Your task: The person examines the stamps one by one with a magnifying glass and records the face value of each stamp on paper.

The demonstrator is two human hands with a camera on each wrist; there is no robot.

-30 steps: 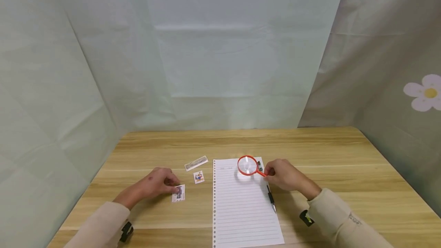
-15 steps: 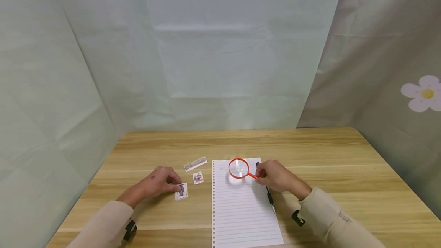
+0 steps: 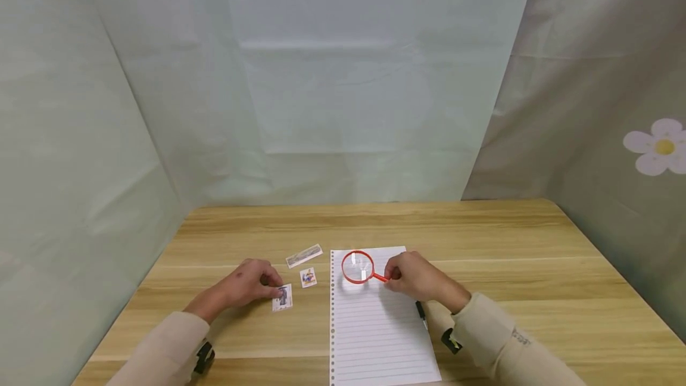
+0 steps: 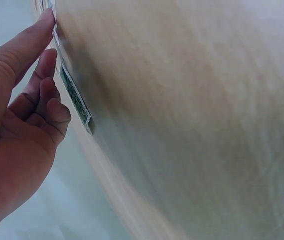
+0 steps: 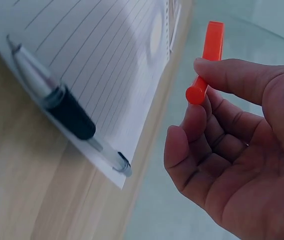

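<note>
The right hand pinches the orange handle of a magnifying glass, holding its lens over the top left corner of the lined sheet, to the hand's left. The left hand rests on the table, fingertips pressing the edge of a stamp. A pen lies on the sheet below the right wrist.

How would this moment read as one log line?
left hand: touching stamp | right hand: holding magnifier over paper | pen: lying on paper
</note>
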